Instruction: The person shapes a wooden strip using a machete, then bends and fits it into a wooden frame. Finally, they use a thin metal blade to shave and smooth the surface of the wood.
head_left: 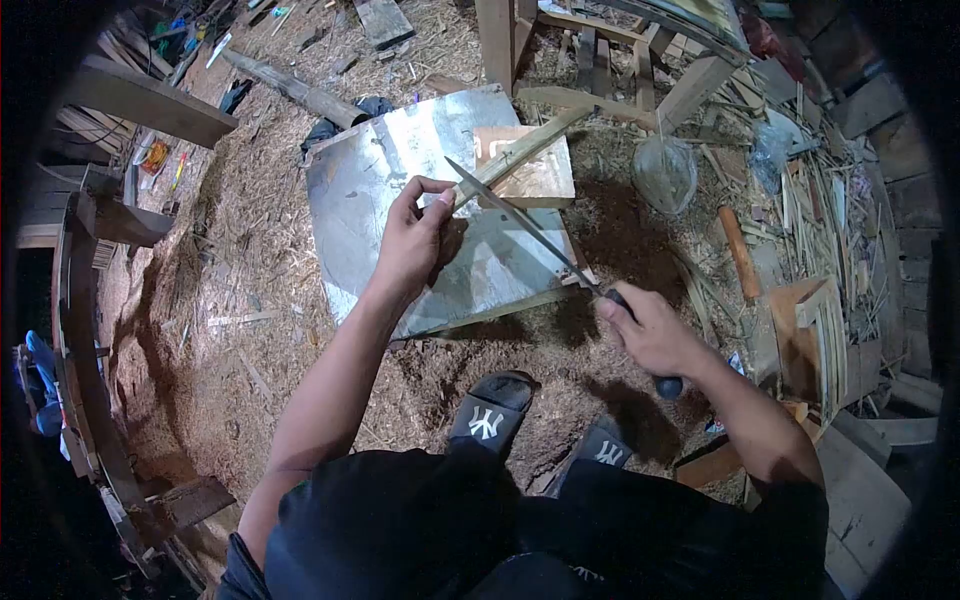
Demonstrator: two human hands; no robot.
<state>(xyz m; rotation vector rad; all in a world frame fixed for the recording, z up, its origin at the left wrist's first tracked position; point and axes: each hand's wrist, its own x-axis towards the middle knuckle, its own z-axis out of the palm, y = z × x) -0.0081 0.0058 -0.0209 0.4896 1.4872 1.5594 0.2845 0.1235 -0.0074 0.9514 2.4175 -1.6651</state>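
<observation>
My left hand (412, 235) pinches the near end of a narrow wooden strip (530, 147) between thumb and fingers. The strip slants away up and to the right, over a pale wooden block (548, 178). That block lies on a worn grey board (350, 215). In my right hand (650, 330) is the black handle of a long, narrow-bladed knife (535, 228). Its blade points up and left and crosses the strip just beyond my left fingertips, overlapping it in this view.
Sawdust and shavings cover the ground (240, 330). My sandals (490, 410) stand just before the board. An orange-brown wooden handle (738, 252) and a clear plastic bag (664, 175) lie to the right, near piled wood strips (815, 215). Wooden frames (500, 45) stand behind.
</observation>
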